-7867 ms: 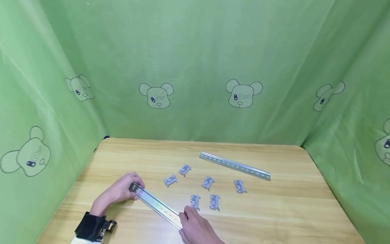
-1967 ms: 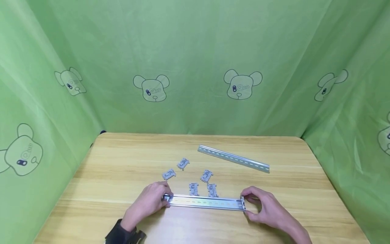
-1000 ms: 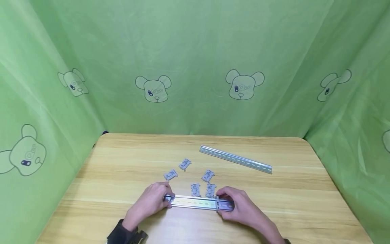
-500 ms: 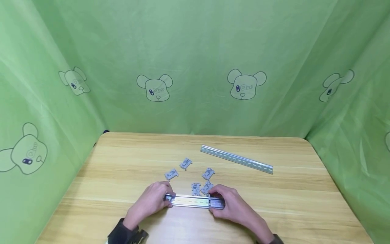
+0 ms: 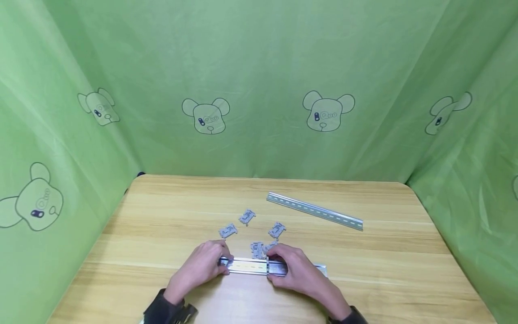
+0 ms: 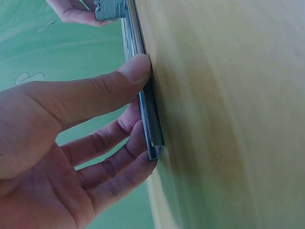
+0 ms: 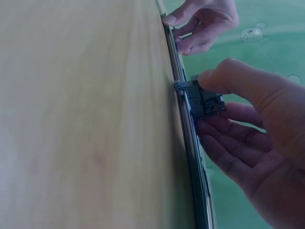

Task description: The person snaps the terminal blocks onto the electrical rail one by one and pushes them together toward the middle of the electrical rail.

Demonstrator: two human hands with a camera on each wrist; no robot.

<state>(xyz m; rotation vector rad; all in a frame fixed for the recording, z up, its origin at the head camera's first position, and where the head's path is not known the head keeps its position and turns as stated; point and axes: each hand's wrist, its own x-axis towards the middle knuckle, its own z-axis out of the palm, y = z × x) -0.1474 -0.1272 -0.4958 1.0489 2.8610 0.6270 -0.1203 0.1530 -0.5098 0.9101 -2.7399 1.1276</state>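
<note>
A slotted metal DIN rail (image 5: 247, 266) lies crosswise near the table's front. My left hand (image 5: 204, 264) pinches its left end, thumb (image 6: 136, 69) on the near edge and fingertips on the far one. My right hand (image 5: 298, 271) grips a grey terminal block (image 7: 206, 99) between thumb and fingers. The block stands upright across the rail around mid-length, its foot at the rail's edge. Just behind the rail, two loose terminal blocks lie close together; one (image 5: 256, 249) shows whole and the other (image 5: 270, 245) is partly covered by my right fingers.
Farther back on the wooden table (image 5: 388, 252) lie three more loose terminal blocks, at left (image 5: 228, 231), rear (image 5: 247, 216) and right (image 5: 277, 230). A second DIN rail (image 5: 315, 210) rests slantwise behind them. Green curtains (image 5: 259, 135) enclose the table's back and sides.
The rail, earlier tilted in both hands, came to lie flat. A right-side block went onto its right end, and my right hand slid it left. Two loose blocks behind shifted and closed up.
</note>
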